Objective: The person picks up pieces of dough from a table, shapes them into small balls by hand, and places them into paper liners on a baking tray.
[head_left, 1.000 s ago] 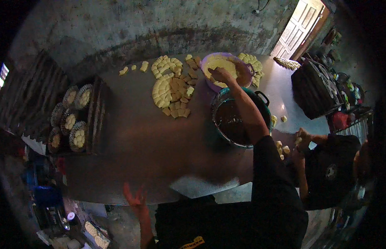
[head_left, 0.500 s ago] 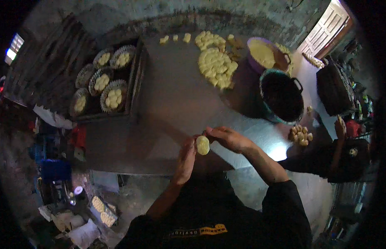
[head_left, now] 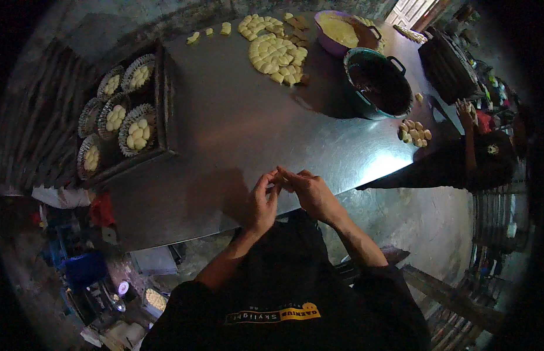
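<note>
Holds left hand (head_left: 261, 205) and right hand (head_left: 310, 193) together just over the bench's (head_left: 225, 134) near edge, curled and touching at the tips; cannot tell whether gripping anything between. Can see dough (head_left: 276, 54) toward the far edge, pale yellow, cut into plump blocks, and rounder lumps (head_left: 139, 134) clustered in frilled cups (head_left: 125, 138) by the left edge.

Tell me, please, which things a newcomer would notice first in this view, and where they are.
Probably first the left hand and right hand, fingertips close together near the picture's centre, above the metal table's near edge. Next, the dark crate on the left, with pale dough clusters in fluted liners. Then the green pot toward the upper right, with the purple basin just beyond.
</note>
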Demonstrator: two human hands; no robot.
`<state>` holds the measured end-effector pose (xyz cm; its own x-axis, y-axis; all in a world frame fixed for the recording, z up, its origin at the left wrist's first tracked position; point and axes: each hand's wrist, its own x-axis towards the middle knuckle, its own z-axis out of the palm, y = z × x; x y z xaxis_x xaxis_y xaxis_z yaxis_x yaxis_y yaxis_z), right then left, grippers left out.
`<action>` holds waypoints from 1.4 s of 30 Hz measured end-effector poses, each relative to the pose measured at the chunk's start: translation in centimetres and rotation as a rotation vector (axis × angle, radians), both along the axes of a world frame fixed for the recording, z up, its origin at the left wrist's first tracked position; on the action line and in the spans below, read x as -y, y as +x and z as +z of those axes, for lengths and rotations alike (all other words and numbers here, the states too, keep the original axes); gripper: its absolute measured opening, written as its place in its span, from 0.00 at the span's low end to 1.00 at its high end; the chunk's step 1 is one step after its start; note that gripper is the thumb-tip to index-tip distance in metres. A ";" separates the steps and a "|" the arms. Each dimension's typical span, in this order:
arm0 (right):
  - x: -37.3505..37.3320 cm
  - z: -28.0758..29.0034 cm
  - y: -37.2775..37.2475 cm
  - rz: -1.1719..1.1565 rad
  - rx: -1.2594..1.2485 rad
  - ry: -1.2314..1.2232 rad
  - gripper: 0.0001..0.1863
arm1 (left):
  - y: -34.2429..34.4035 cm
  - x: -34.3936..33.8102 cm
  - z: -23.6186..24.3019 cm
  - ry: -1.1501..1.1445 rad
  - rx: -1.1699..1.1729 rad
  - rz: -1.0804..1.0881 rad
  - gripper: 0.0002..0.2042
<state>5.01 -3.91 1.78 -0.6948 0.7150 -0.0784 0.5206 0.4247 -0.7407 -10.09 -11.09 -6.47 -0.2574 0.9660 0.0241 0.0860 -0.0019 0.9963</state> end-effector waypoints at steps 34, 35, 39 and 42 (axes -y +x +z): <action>-14.3 0.2 7.8 0.345 -0.381 -0.101 0.12 | 5.8 -8.3 5.5 -0.352 0.763 0.010 0.16; -14.6 0.0 8.0 0.404 -0.419 -0.096 0.12 | 5.9 -8.6 5.5 -0.366 0.709 -0.016 0.15; -15.3 -0.3 8.5 0.354 -0.317 -0.501 0.13 | 6.6 -8.5 5.3 -0.163 0.183 -0.216 0.15; -15.1 -1.2 8.2 0.381 -0.294 -0.432 0.14 | 7.6 -8.7 6.5 -0.306 -0.093 -0.141 0.20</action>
